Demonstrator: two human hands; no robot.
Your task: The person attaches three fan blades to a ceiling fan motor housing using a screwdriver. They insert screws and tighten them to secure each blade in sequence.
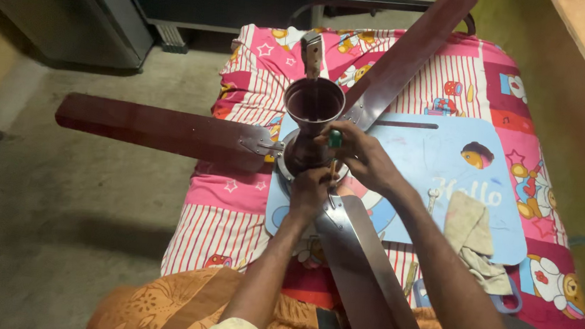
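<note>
A brown ceiling fan [305, 141] is laid hub-up on a patterned pink cloth [232, 201], its three blades already fixed at about 1, 5 and 9 o'clock, so assembly seems well advanced. The left hand [309, 191] is clasped on the hub's near side at 6 o'clock. A green-handled screwdriver [336, 139] is gripped by the right hand [365, 157] at 3 o'clock; beyond lie a blue board [450, 165], a rag [469, 228] and concrete floor [52, 206].
</note>
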